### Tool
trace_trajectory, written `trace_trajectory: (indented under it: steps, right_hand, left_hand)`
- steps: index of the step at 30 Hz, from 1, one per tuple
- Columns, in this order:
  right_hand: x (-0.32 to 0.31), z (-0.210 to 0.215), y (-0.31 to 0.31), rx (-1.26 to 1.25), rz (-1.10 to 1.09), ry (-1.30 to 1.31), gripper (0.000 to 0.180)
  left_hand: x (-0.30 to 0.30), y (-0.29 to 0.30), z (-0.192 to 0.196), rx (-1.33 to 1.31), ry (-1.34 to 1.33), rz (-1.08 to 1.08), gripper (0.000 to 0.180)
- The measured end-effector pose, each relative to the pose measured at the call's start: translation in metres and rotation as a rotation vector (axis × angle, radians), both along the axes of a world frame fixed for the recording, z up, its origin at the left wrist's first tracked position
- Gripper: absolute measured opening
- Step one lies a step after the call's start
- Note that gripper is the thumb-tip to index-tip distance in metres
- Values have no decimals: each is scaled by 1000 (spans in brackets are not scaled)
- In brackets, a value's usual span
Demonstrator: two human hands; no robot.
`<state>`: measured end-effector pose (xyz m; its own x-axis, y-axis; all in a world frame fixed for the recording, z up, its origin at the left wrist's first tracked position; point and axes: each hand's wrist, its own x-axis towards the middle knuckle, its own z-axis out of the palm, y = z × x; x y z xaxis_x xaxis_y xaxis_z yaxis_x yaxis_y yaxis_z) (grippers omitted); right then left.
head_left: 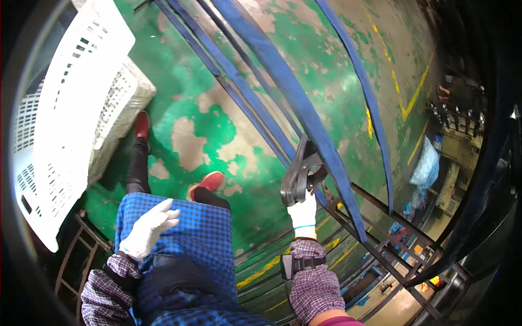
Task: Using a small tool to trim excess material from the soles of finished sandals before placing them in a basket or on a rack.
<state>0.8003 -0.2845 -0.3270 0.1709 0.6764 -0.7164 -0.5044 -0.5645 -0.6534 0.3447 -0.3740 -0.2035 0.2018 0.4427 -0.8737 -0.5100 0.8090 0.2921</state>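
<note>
My right hand [303, 213], in a white knitted glove, grips a black curved part [296, 179] of smooth plastic look with an arm on one side. This part is up against a blue-wrapped rail [304, 108] of a rack; whether it rests on the rail I cannot tell. My fingers are partly hidden behind it. Held over the blue checked apron [182, 223], my left hand [149, 228] wears a white glove too and has its fingers stretched out. Nothing is in it.
White perforated plastic crates [70, 108] stand at the left beside my foot. Several blue-wrapped rails cross above the worn green floor [217, 125]. The rack's dark metal frame [375, 250] is at the lower right. Light blue plastic bags [426, 165] lie farther right.
</note>
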Motion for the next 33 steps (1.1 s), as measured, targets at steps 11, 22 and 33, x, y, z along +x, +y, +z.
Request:
trace_trajectory:
  steps: [11,22,33]
  right_hand:
    - [-225,-32,92,-8,261,47,55]
    - [-453,-138,359,187,-30,126,56]
    - [-517,-41,317,298,628,-416,53]
  left_hand:
    - [-68,35,29,129,210,1,82]
    - [-283,61,60,378,867,445,64]
    - [-383,193,-43,236,729,117,52]
